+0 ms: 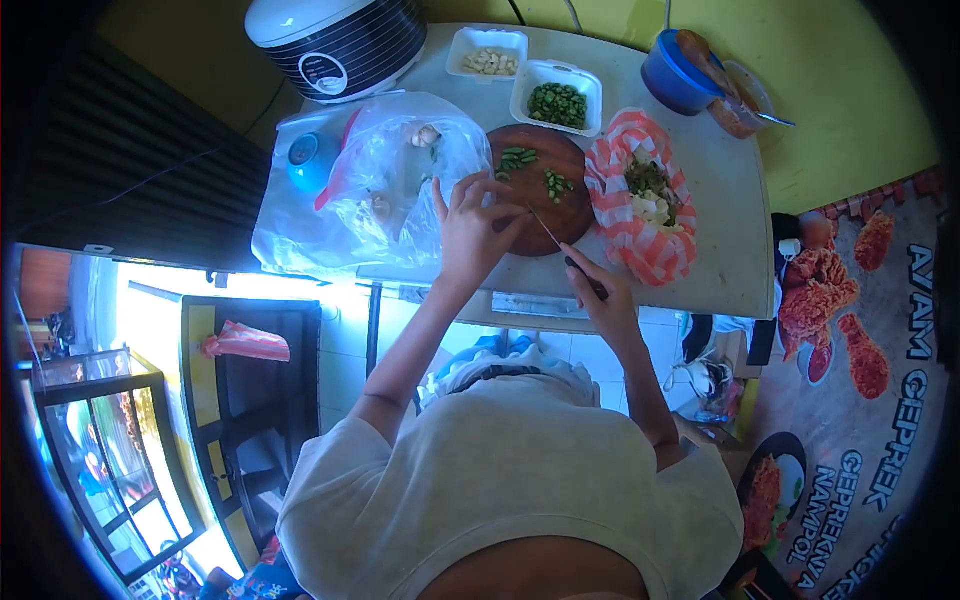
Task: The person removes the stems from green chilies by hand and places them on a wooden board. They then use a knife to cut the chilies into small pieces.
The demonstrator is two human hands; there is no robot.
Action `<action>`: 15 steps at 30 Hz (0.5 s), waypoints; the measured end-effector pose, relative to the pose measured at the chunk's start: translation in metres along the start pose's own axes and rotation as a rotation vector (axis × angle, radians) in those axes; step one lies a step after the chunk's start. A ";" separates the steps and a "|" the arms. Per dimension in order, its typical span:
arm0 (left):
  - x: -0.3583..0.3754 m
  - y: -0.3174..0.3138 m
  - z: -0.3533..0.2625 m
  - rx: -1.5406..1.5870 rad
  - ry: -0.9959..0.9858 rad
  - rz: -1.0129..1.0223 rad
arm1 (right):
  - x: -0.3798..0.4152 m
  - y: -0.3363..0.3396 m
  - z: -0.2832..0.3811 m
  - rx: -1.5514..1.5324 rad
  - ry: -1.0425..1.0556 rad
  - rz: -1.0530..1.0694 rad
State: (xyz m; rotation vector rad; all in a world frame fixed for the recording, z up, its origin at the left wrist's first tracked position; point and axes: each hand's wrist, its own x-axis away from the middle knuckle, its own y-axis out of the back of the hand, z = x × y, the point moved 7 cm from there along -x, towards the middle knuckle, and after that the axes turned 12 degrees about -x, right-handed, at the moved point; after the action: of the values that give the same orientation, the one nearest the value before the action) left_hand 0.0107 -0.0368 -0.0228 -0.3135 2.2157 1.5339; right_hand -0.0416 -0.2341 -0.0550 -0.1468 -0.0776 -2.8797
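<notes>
My right hand (606,292) grips a small kitchen knife (545,228) by its dark handle, the blade slanting up and left over a round wooden chopping board (565,215). At the board's left edge, my left hand (478,222) has thumb and forefinger pinched near the knife tip; what is between them is too small to make out. Uncut green pieces (517,160) lie toward the board's upper left, and a little heap of chopped green bits (558,184) sits right of the middle. Above the board, a white foam box (595,112) holds more chopped green pieces.
Another foam box (456,62) holds peeled cloves. Left of the board lies a clear plastic bag (400,220) with garlic bulbs; right, a red-and-white striped bag (630,255) holds scraps. A rice cooker (350,50), a blue cup (312,160) and a blue tub (675,80) stand around.
</notes>
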 end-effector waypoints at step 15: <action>0.001 0.001 0.003 0.006 0.018 -0.041 | 0.000 -0.009 0.009 0.186 0.074 -0.082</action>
State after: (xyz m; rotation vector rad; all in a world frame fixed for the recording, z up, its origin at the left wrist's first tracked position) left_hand 0.0102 -0.0332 -0.0236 -0.3704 2.2137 1.5082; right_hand -0.0433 -0.2252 -0.0460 -0.0024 -0.3433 -2.9358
